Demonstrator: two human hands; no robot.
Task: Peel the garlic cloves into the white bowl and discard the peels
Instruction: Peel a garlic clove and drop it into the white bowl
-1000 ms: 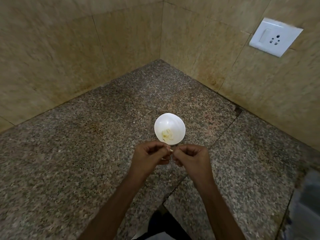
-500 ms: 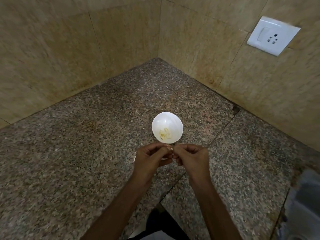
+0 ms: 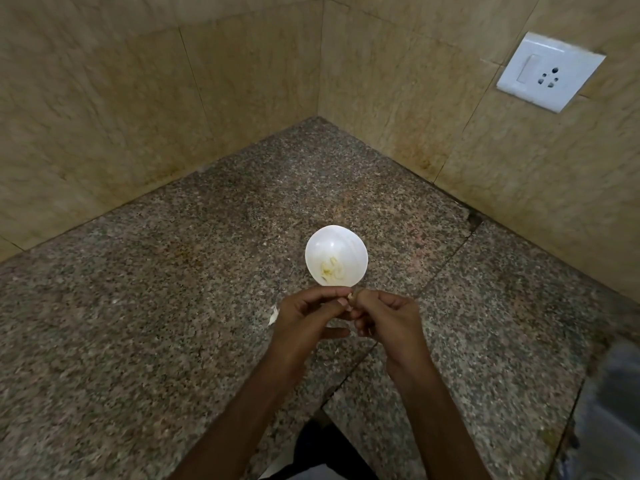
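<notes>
A small white bowl [image 3: 336, 251] stands on the granite counter with several pale peeled garlic cloves [image 3: 330, 270] in its bottom. Just in front of the bowl, my left hand [image 3: 304, 320] and my right hand [image 3: 388, 322] meet fingertip to fingertip and pinch a small garlic clove [image 3: 350, 296] between them. Only a sliver of the clove shows between the fingers. A white scrap of peel [image 3: 273, 317] lies on the counter beside my left hand.
Tiled walls close the counter corner behind the bowl. A white wall socket [image 3: 550, 71] sits high on the right wall. A seam in the granite [image 3: 349, 372] runs under my hands. A blurred grey area [image 3: 613, 393] lies past the counter's right edge.
Both hands stay together in front of the bowl, working the clove with small finger movements. The view has shifted slightly; the bowl has not moved.
</notes>
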